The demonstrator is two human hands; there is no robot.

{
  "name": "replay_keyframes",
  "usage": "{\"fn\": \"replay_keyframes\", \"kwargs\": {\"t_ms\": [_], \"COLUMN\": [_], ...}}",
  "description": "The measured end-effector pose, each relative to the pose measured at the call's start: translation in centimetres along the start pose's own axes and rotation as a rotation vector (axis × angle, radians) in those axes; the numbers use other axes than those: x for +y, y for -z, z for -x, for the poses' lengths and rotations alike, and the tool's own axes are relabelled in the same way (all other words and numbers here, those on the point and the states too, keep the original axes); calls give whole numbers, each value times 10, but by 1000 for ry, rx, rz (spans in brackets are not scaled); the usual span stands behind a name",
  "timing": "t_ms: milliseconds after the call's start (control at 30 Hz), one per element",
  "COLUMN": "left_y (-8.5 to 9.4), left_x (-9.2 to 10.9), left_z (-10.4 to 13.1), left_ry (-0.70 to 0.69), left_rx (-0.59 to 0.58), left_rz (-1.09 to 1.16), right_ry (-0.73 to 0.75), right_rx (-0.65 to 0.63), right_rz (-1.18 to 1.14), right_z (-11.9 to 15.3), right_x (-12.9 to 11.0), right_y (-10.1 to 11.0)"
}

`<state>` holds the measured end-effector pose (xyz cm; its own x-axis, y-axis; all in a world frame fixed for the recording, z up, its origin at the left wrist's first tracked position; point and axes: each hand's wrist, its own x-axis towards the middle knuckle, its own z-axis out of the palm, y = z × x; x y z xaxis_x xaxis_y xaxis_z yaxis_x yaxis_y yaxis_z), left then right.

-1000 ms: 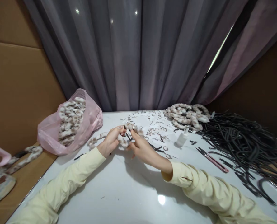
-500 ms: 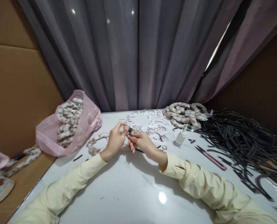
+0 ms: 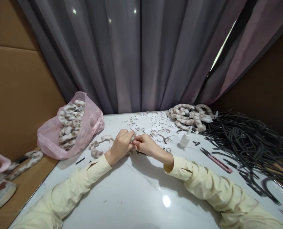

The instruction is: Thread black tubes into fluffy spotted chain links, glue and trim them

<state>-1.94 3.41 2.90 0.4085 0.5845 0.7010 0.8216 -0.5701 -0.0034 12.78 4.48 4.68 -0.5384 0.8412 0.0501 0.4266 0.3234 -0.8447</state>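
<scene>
Near the table's middle, my left hand [image 3: 120, 144] is closed round a furry white-and-brown strap [image 3: 95, 152]. The strap curves out in a loop to the left of that hand, and a short stretch shows under its fingers. My right hand [image 3: 145, 144] pinches at the same spot, its fingertips against those of my left hand. Fingers cover most of what is gripped there. Just below the right hand, a thin dark piece [image 3: 138, 152] sticks out.
A pink plastic bag [image 3: 93, 127] of furry straps stands left. Small curled scraps [image 3: 155, 127] lie behind my hands. At right are a white squeeze bottle [image 3: 185, 140], pink-handled scissors-like snips [image 3: 219, 162], a furry strap pile [image 3: 184, 116] and a heap of black tubing [image 3: 246, 136].
My left hand has turned knuckles-up and closed over the strap. The black part that showed between my hands is now covered. My right hand's fingers have drawn together into a pinch.
</scene>
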Motion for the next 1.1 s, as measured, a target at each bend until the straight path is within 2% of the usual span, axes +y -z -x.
{"fn": "replay_keyframes", "kwargs": {"t_ms": [100, 233, 400, 567, 667, 867, 1000, 1100], "left_y": [1, 4, 8, 14, 16, 18, 22, 22], "left_x": [0, -2, -1, 6, 8, 12, 15, 15], "left_z": [-2, -7, -11, -14, -13, -12, -13, -13], "left_ry": [-34, 86, 170, 295, 320, 315, 239, 148], "left_rx": [-53, -106, -102, -91, -88, -98, -77, -57], "left_rz": [-15, 145, 223, 392, 404, 412, 504, 553], "right_ry": [64, 155, 229, 351, 401, 378, 338, 302], "right_rx": [29, 39, 54, 26, -30, -216, -369, -414], "right_rz": [240, 509, 648, 557, 452, 285, 110, -7], "right_z": [0, 5, 8, -2, -10, -16, -10, -9], "right_x": [-1, -5, -7, 1, 5, 6, 2, 0], "right_y": [6, 13, 21, 32, 37, 54, 66, 68]}}
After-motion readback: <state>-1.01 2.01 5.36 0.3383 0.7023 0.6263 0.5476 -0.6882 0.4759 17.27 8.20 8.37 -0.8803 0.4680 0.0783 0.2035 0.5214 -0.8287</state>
